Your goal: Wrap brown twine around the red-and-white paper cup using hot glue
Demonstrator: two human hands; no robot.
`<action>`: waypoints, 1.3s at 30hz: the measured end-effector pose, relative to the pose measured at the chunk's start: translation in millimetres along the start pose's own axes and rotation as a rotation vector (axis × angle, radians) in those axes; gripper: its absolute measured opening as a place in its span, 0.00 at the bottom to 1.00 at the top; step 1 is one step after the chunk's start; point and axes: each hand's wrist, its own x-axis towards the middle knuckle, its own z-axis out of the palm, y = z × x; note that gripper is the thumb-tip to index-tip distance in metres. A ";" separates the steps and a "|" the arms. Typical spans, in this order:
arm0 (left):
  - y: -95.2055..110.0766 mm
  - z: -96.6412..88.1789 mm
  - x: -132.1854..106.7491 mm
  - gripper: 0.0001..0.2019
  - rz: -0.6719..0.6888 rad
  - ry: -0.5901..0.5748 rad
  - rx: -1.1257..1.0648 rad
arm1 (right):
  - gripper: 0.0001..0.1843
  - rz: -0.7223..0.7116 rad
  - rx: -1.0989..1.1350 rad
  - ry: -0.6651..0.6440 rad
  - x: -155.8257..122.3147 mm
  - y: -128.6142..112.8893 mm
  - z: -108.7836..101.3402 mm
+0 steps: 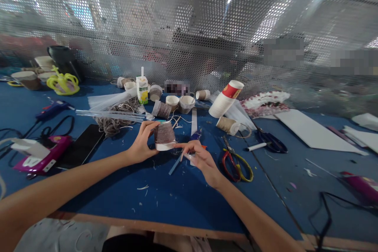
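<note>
My left hand [143, 144] grips a paper cup wrapped in brown yarn [164, 133], thumb below and fingers at its upper side. The yarn covers most of the wall, and a white band shows at the lower end. From the right, the index finger of my right hand [203, 161] touches that white band. The other right fingers are curled, and whatever they hold is too small to make out. Just under them a pale, translucent strip [176, 164] slants over the blue table [165, 193]. Red-and-yellow-handled scissors [236, 165] lie right of my right hand.
Behind the cup are several yarn-wrapped cups [162, 109], a drink carton [142, 89] and a leaning stack of paper cups [223, 102]. Loose yarn [118, 116], a phone [84, 145] and a magenta device [47, 155] lie leftward. A perforated metal screen [183, 27] stands behind.
</note>
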 end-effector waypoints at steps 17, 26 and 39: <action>-2.0 -0.9 0.0 0.37 0.037 -0.013 0.059 | 0.12 -0.060 0.113 0.351 4.3 11.4 -6.3; -1.3 -1.1 0.7 0.37 0.036 -0.016 0.095 | 0.11 -0.163 -0.325 -0.124 -3.1 -7.5 5.4; 2.9 -1.5 0.3 0.38 -0.009 -0.002 -0.020 | 0.25 -0.088 -0.151 0.174 2.0 -3.8 3.8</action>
